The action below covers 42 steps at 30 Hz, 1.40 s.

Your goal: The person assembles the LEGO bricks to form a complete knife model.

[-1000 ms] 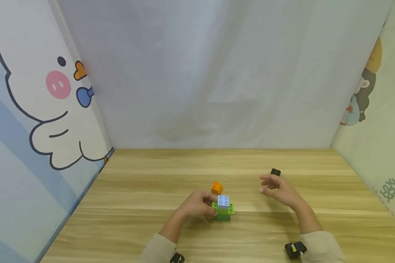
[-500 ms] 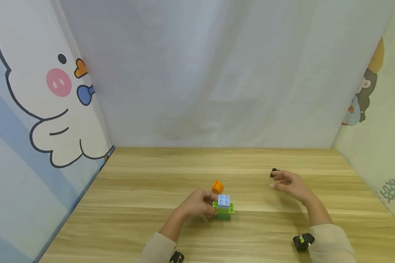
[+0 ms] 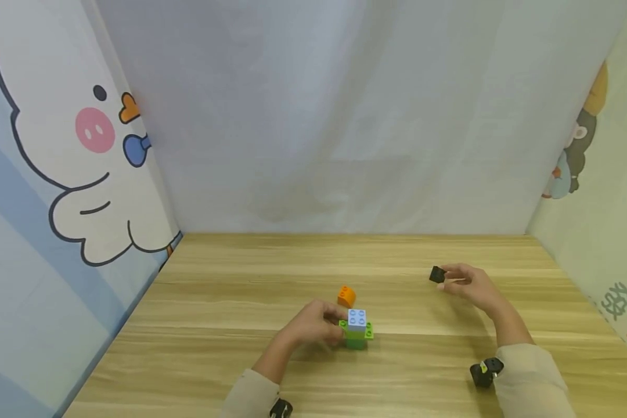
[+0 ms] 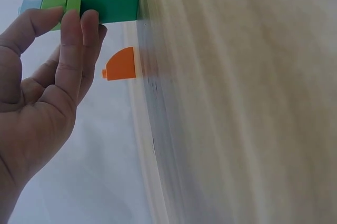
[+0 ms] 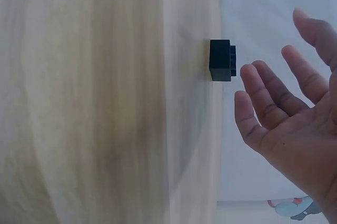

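Bare table [image 3: 251, 273] lies between the orange brick [image 3: 346, 296] and black brick [image 3: 437, 274], well apart.

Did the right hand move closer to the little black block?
Yes. The right hand slid away from the block stack toward the black block, which stayed in place on the table. Its fingers are now right beside the block, not gripping it.

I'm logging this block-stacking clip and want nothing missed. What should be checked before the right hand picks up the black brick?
1. Black brick lies free on the wooden table: ok.
2. Right hand open, fingers beside brick, no grip: ok.
3. Left hand steadies the green brick stack: ok.
4. Light-blue brick studs uncovered: ok.
5. Orange brick apart from stack: ok.
6. Stack pressed fully together: cannot tell.
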Each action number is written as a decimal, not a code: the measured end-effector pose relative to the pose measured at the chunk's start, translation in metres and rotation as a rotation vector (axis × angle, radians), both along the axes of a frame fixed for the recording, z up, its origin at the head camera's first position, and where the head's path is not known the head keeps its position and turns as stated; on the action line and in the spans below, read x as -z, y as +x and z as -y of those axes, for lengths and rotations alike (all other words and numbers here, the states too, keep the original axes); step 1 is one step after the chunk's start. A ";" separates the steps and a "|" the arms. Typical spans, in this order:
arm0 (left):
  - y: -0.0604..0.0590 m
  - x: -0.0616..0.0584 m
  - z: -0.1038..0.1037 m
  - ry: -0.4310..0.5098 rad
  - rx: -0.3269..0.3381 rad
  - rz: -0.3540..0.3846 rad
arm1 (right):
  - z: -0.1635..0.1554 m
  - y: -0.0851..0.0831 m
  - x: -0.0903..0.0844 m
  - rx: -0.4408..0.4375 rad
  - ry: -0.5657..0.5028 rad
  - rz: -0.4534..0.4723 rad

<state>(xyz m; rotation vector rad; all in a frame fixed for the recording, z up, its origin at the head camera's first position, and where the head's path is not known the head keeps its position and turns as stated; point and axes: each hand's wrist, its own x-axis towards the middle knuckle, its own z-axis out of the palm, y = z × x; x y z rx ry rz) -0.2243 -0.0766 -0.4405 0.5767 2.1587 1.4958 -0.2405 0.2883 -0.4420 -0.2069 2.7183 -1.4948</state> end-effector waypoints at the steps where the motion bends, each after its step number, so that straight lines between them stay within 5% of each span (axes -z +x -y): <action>1: 0.000 0.000 0.000 0.000 0.002 0.000 | -0.004 -0.003 0.005 0.011 -0.001 -0.001; 8: -0.002 0.001 0.001 0.009 0.019 0.016 | -0.028 -0.025 0.035 0.018 -0.051 -0.025; 18: -0.003 0.000 0.001 0.001 0.017 0.009 | -0.009 -0.014 0.013 0.105 -0.124 0.080; 20: 0.001 -0.008 0.001 0.008 0.017 0.000 | -0.008 -0.014 0.011 0.098 -0.125 0.086; 24: 0.004 -0.012 0.002 0.007 0.018 -0.011 | -0.008 -0.017 0.013 0.104 -0.129 0.105; 28: -0.003 0.000 0.002 -0.011 0.013 -0.023 | -0.009 -0.024 0.018 0.108 -0.110 0.122; 42: -0.003 -0.001 0.001 -0.014 0.034 -0.037 | -0.002 -0.032 0.025 0.214 0.018 0.104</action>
